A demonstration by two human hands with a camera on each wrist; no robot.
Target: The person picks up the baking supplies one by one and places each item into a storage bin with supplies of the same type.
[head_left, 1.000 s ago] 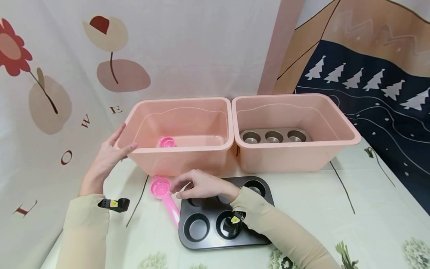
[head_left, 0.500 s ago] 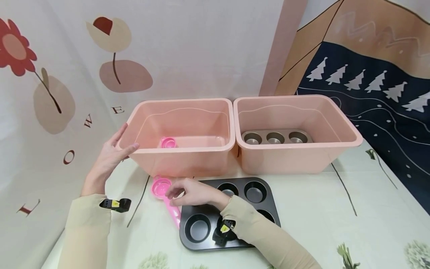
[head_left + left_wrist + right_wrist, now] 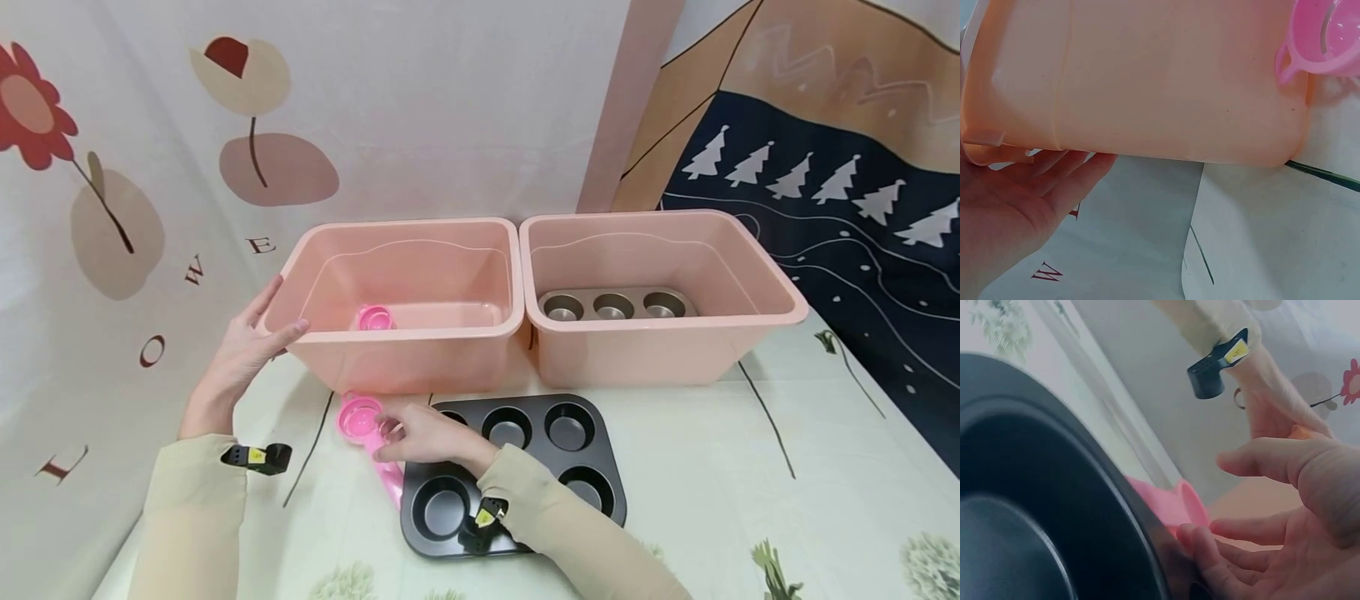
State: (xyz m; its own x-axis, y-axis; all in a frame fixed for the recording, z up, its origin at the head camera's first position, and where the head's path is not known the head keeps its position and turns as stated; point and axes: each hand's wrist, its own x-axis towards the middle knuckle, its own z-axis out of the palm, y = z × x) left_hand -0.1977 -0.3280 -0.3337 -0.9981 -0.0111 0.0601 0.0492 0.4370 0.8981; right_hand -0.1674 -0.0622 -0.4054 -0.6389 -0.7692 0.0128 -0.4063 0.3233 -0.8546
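Note:
My left hand [image 3: 243, 346] rests at the front left corner of the left pink bin [image 3: 420, 360], thumb over the rim and fingers along its outer side. In the left wrist view those fingers look fairly straight. A pink egg separator [image 3: 386, 471] with a slotted cup and long handle lies on the table before that bin. My right hand [image 3: 427, 433] hovers over a dark muffin tin [image 3: 525, 458], its fingertips at the separator's cup. Thumb and fingers stand apart in the right wrist view; whether they touch the separator I cannot tell.
Another pink cup-shaped piece [image 3: 373, 317] lies inside the left bin. The right pink bin [image 3: 660, 354] stands close beside it and contains a bronze-coloured muffin tin [image 3: 630, 302]. Printed cloth [image 3: 480, 108] hangs behind both bins.
My right hand has moved slightly left and down towards the pink egg separator, uncovering more of the dark muffin tin. The left hand stays at the bin's corner.

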